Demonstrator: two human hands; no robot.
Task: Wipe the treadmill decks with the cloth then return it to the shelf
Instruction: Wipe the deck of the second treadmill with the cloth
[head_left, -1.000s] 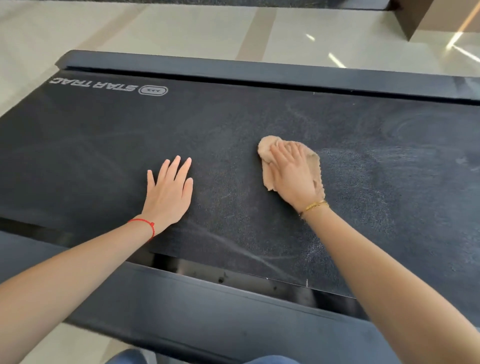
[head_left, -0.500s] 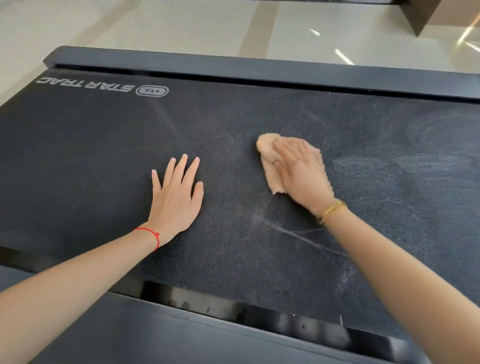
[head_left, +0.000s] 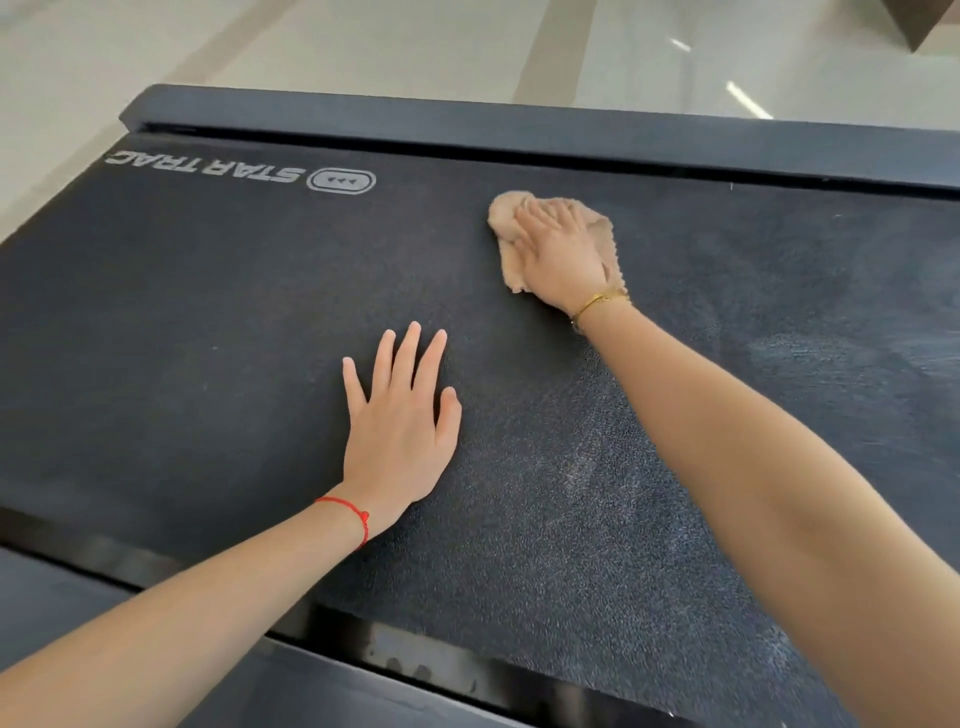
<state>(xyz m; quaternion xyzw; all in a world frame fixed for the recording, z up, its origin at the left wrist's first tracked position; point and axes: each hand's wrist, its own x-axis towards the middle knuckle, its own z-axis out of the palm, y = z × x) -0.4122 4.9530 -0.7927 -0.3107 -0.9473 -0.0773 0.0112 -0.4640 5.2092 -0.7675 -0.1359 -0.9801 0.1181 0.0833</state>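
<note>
Head-camera view looking down across a dark treadmill deck (head_left: 208, 312), with both bare forearms reaching onto its textured belt. The right hand (head_left: 563, 254) lies palm-down on a crumpled tan cloth (head_left: 605, 231), fingers extended and pressing it flat against the belt; the cloth shows around the fingertips and along both sides of the hand, and sits near the deck's far edge, just short of the far side rail (head_left: 519, 124). A gold bracelet (head_left: 597, 301) circles the right wrist. The left hand (head_left: 402, 421) rests flat on the belt with nothing in it, fingers spread and pointing away from the camera, nearer to the camera than the cloth and to its left, well apart from it. A red string bracelet (head_left: 353, 514) crosses the left wrist. White lettering reading STAR TRAC, with an oval logo (head_left: 341, 181) beside it, is printed upside-down to the viewer near the belt's far-left corner. Pale smears mark the belt at the right. The near side rail (head_left: 62, 597) runs along the lower edge, and a glossy light floor (head_left: 363, 41) lies beyond the deck.
</note>
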